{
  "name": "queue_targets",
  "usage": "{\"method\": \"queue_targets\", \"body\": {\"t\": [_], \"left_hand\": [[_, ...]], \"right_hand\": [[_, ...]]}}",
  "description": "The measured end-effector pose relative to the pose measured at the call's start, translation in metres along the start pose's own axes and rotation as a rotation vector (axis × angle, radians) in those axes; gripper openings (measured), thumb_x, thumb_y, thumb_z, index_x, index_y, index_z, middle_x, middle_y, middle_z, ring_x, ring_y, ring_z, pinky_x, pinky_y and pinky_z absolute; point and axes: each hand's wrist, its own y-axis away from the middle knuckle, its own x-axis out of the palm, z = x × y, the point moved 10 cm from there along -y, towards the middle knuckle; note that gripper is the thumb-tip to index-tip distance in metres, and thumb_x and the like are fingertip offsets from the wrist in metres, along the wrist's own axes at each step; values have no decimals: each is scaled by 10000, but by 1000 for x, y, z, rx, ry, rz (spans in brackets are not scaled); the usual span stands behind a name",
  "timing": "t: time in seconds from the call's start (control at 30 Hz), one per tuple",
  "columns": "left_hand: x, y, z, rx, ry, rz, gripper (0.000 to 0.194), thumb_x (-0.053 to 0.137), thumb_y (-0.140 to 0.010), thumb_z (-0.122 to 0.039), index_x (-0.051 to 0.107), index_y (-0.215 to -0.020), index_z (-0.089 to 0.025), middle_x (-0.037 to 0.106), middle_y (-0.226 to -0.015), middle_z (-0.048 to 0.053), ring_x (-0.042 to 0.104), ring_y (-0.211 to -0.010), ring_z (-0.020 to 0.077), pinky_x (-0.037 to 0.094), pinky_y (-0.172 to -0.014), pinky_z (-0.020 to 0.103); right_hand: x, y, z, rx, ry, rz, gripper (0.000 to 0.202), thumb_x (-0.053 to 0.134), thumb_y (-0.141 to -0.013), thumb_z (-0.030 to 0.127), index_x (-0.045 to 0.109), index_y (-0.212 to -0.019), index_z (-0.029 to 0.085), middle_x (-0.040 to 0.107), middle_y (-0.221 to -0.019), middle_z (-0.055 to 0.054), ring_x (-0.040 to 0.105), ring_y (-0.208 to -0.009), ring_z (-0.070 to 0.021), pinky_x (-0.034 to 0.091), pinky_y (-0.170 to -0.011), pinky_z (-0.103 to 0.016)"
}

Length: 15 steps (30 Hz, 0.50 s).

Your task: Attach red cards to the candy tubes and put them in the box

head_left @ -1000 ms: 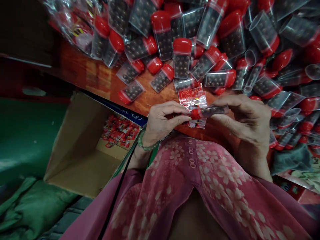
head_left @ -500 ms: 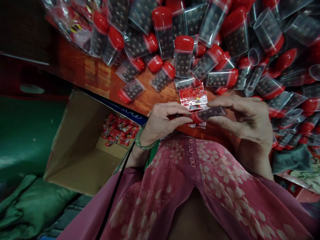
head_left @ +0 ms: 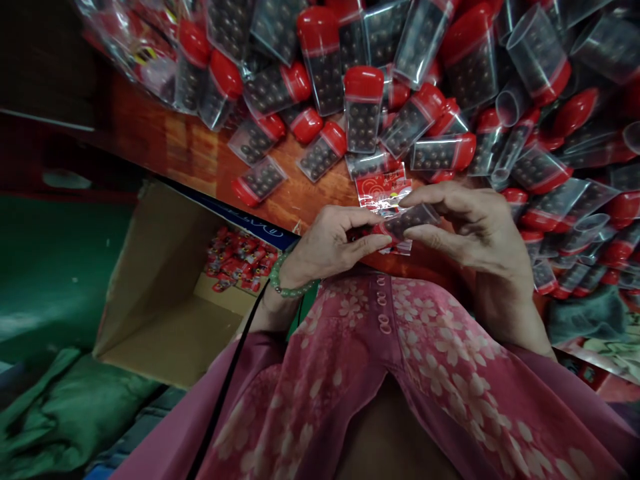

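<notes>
Between my two hands, near the table's front edge, lies a clear plastic container (head_left: 411,220) with a red cap, filled with dark round beads. My left hand (head_left: 334,243), with a green bead bracelet (head_left: 287,288) at the wrist, pinches the red cap end. The thumb and index finger of my right hand (head_left: 473,230) are closed around the container's clear end. A shiny red printed packet (head_left: 383,190) lies flat on the table just behind and beneath the container. Fingers partly hide the cap.
Many similar bead-filled containers (head_left: 363,113) are heaped across the back and right of the wooden table (head_left: 200,157). A clear bag of red packets (head_left: 150,53) sits at back left. Below the edge, an open cardboard box (head_left: 165,280) holds small red packets (head_left: 240,259).
My right hand has shifted slightly left along with the container, whose clear end now tilts up a little more. Both hands keep their grip.
</notes>
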Motion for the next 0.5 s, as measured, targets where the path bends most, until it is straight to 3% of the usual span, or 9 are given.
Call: {"method": "queue_targets", "body": {"t": [0.1, 0.23, 0.33, 0.5], "left_hand": [[1, 0, 0, -60, 37, 27, 352, 676, -959, -496, 830, -932, -180, 810, -854, 46, 743, -788, 177, 561, -723, 271], [-17, 5, 10, -144, 272, -135, 512, 704, -899, -639, 788, -1200, -234, 811, -1157, 79, 751, -1139, 279, 594, -992, 396], [-21, 9, 22, -172, 504, -197, 710, 721, -826, -740, 703, -1346, -258, 778, -1256, 100, 715, -1243, 319, 576, -1073, 464], [-17, 12, 34, -237, 663, -250, 719, 787, -774, -726, 695, -1302, -247, 735, -1333, 118, 643, -1362, 357, 551, -1139, 513]], "right_hand": [[1, 1, -14, 66, -156, -16, 238, 846, -851, 287, 774, -1077, 272, 774, -910, 40, 723, -771, -120, 597, -735, -247], [-5, 4, -29, 114, -283, -157, 262, 865, -838, 343, 743, -1057, 266, 759, -915, 25, 741, -798, -140, 632, -756, -280], [2, 5, -33, 116, -352, -175, 271, 872, -827, 375, 725, -1026, 265, 751, -880, 34, 728, -741, -127, 633, -699, -266], [14, 2, -37, 129, -426, -137, 286, 885, -803, 408, 712, -971, 254, 748, -852, 31, 713, -681, -120, 619, -630, -248]]}}
